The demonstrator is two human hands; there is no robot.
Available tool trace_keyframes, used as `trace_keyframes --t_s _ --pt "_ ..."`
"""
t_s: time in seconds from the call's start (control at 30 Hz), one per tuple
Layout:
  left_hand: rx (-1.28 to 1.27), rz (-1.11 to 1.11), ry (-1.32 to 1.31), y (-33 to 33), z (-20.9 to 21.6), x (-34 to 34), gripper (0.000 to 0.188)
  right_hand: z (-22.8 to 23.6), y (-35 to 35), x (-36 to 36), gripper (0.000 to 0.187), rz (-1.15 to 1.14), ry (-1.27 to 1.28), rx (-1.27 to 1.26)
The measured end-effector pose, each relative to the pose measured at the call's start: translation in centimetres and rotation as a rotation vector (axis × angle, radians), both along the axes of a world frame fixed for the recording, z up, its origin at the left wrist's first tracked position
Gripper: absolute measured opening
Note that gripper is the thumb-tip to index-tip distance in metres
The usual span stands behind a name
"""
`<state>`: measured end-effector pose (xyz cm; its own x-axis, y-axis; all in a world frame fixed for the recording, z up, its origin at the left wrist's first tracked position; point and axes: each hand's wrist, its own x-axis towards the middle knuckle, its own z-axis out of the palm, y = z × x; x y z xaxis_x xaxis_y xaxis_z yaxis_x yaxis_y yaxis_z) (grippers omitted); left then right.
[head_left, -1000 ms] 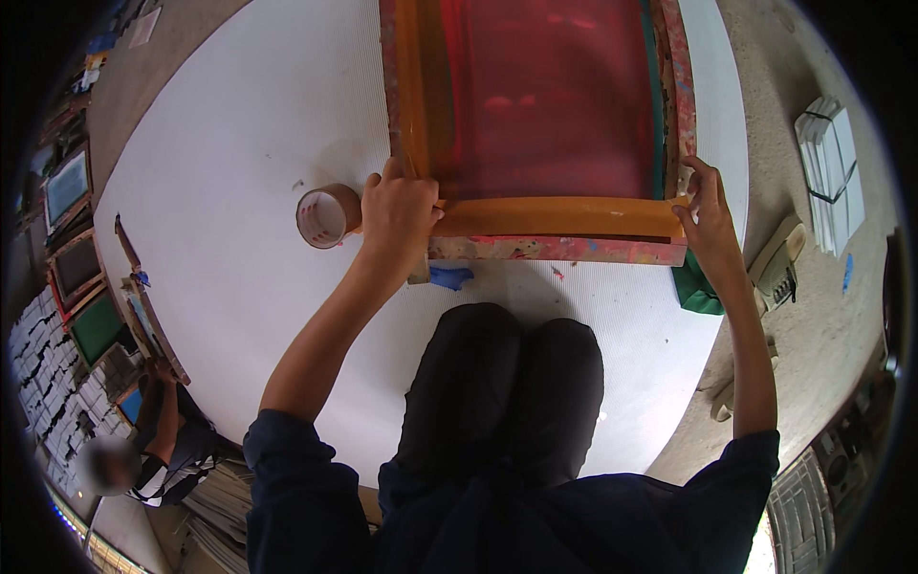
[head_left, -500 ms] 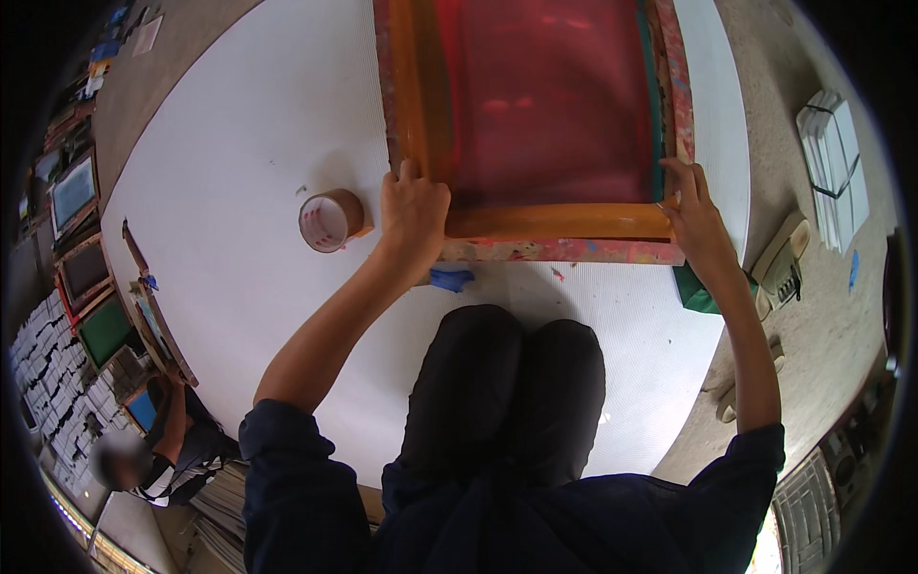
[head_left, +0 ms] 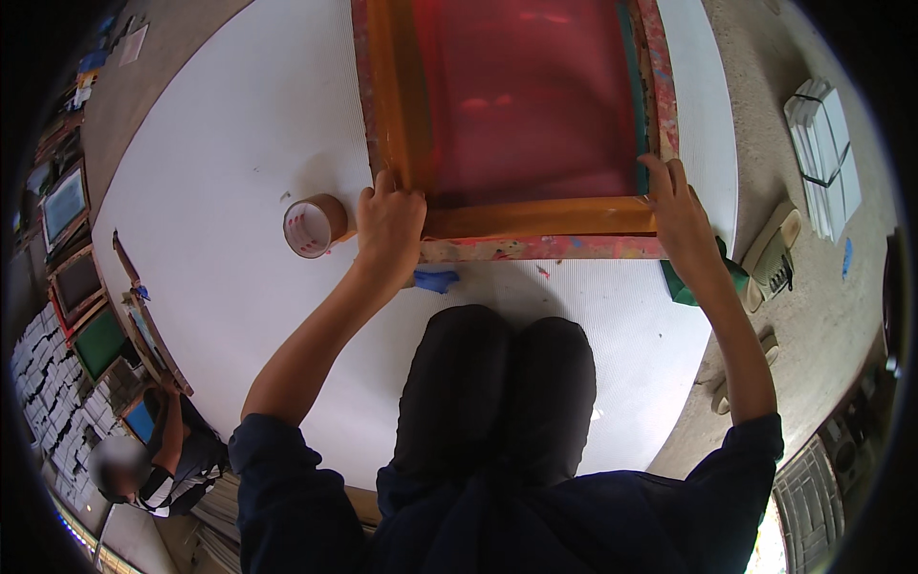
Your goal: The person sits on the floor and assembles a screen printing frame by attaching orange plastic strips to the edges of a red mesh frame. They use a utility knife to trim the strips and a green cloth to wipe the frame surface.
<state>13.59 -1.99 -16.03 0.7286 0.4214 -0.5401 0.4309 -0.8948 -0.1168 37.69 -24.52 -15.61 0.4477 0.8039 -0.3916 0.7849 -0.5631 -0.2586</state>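
Note:
A screen-printing frame with paint-spattered wooden bars lies in front of my knees. Red mesh fills its middle, and brown packing tape lines its left and near inner edges. My left hand is closed over the near left corner, knuckles up, with the fingertips hidden. At the near right corner, my right hand curls its fingers over the bar, by the tape's end. A roll of brown tape stands on its side, left of my left hand. The frame's far end is out of view.
The frame rests on a white ribbed sheet. A blue scrap and a green item lie near its front bar. Shoes and a strapped white bundle are at right. Another person sits at lower left.
The whole scene has shifted slightly left in the picture. Both hands stay at the same corners of the frame, with little visible change in their grip.

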Motion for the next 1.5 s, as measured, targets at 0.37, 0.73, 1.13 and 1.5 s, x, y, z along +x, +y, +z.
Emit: trace_keyframes --t_s 0.37,0.73,1.13,1.5 --pt "0.115 -0.111 0.035 -0.4 -0.7 -0.1 0.013 0.5 0.3 -1.3 0.067 0.342 -0.264 -0.016" --pt "0.126 -0.145 0.067 -0.6 -0.9 -0.2 0.02 -0.7 0.5 -2.2 0.063 0.505 -0.54 -0.03" --pt "0.133 -0.142 0.098 -0.8 -1.1 0.0 0.022 -1.4 0.8 -2.6 0.062 0.542 -0.539 -0.054" --pt "0.129 -0.158 0.137 -0.9 -1.0 0.3 0.021 -1.9 0.7 -2.5 0.062 0.559 -0.518 -0.049"
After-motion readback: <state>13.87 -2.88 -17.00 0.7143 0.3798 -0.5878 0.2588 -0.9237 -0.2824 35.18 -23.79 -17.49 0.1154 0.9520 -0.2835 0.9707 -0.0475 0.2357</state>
